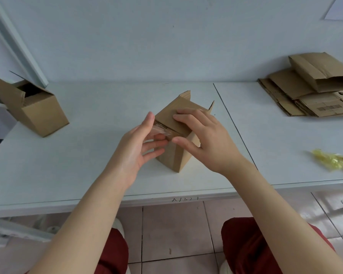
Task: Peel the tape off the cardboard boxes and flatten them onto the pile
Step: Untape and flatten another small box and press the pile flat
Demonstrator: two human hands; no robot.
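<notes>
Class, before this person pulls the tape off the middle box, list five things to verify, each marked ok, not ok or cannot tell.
1. Right hand steadies the middle box: ok, fingers press its top.
2. Left hand grips the tape: cannot tell, fingers are at the crumpled strip.
3. Tape off the box: not ok, one end clings to it.
4. Pile lies on the table's right side: ok.
5. Left-side box flattened: not ok, it stands open.

We log the centre box as plain brown cardboard, matt and fibrous. Its tape is clear plastic film, glossy and crinkled. The pile shows rough corrugated edges. The table is smooth and white. The floor tiles are glazed and reflective.
</notes>
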